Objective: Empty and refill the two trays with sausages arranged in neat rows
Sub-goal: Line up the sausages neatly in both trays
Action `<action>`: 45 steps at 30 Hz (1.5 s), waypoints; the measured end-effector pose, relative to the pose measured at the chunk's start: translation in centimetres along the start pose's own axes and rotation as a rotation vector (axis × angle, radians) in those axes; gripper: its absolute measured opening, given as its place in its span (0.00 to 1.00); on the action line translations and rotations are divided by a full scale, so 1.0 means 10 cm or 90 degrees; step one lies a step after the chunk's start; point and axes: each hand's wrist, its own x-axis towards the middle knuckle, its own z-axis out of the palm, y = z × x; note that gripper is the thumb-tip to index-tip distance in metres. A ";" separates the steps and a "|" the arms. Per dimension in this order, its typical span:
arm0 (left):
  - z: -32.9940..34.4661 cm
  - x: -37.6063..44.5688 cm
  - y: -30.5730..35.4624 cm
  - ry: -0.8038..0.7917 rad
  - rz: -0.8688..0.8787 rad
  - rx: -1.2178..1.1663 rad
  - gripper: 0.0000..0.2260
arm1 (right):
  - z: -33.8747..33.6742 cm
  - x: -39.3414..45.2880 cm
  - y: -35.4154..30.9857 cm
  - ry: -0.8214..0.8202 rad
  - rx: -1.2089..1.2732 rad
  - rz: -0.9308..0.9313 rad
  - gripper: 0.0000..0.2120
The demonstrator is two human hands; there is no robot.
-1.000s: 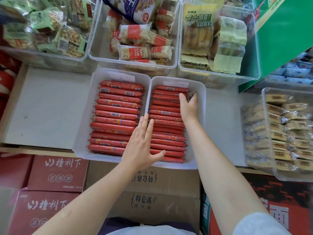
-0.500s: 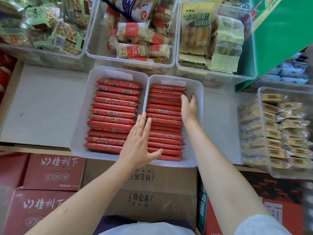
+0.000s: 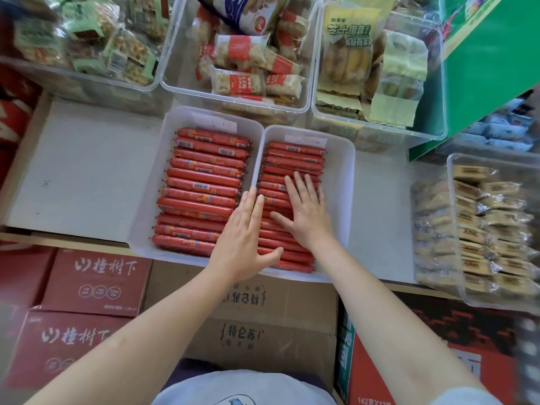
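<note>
Right hand (image 3: pixel 304 213) flat, fingers spread, pressing the sausages (image 3: pixel 287 182) in the right tray (image 3: pixel 340 182), frame centre. Left hand (image 3: pixel 244 241) flat, fingers together, over the divide with the left tray (image 3: pixel 152 200). Both trays look full, rows neat, so likely final levelling. Next: nudge ends flush, press lightly so no row rolls

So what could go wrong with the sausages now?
Both hands lie flat on the sausages: the left hand over the seam between the trays, the right hand on the right tray's rows. Pressing unevenly might roll sausages out of line. The trays' near edges seem to overhang the shelf, so leaning down could tip them.
</note>
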 end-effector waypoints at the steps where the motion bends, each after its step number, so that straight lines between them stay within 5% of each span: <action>1: 0.00 0.00 0.00 0.002 0.001 0.003 0.49 | 0.00 0.08 0.02 -0.012 -0.011 0.003 0.42; 12: 0.02 0.00 -0.03 0.003 0.008 0.014 0.47 | -0.17 0.54 0.12 0.093 -0.013 -0.002 0.38; 21: 0.02 0.02 -0.03 0.000 0.007 0.016 0.48 | -0.18 0.49 0.21 -0.060 -0.081 0.000 0.38; 28: 0.02 0.00 -0.01 0.009 0.006 0.000 0.48 | -0.04 -0.06 0.11 -0.091 -0.111 -0.143 0.44; 33: 0.03 0.00 -0.03 0.020 0.006 -0.005 0.49 | -0.19 0.32 0.17 -0.011 -0.070 -0.024 0.43; 36: 0.01 -0.02 -0.03 0.039 0.013 -0.019 0.49 | -0.31 0.26 0.13 0.033 -0.069 -0.049 0.42; 40: -0.04 -0.10 -0.03 0.087 0.022 -0.029 0.50 | -0.24 -0.19 0.02 -0.069 -0.087 -0.187 0.50; 45: 0.00 -0.38 -0.17 0.030 0.005 0.074 0.51 | 0.02 -0.44 0.01 -0.154 -0.180 -0.253 0.52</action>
